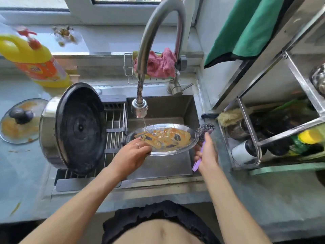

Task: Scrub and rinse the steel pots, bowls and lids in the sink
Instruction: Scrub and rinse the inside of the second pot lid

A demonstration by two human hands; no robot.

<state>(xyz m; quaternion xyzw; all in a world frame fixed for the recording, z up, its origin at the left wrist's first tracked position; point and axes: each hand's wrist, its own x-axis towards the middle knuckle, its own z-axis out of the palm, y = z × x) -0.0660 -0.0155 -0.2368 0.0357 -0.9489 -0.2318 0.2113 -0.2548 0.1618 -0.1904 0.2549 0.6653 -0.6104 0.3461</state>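
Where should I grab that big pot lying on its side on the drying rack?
Judging by its pose, take the big pot by its steel side wall, coming from above and the left; its dark base faces the sink and no handle shows.

A white-framed window (112, 4) runs along the top, with daylight falling across a pale grey window sill (105, 41) that carries a small scatter of brown scraps (64, 35). Below it lies a grey-blue stone bench (22, 173), smeared with orange in places. On the right, a pale wall (207, 29) meets a tiered steel rack (263, 71), with a green cloth (249, 29) draped over its top rail. A tall curved steel tap (158, 32) rises in front of the sill.
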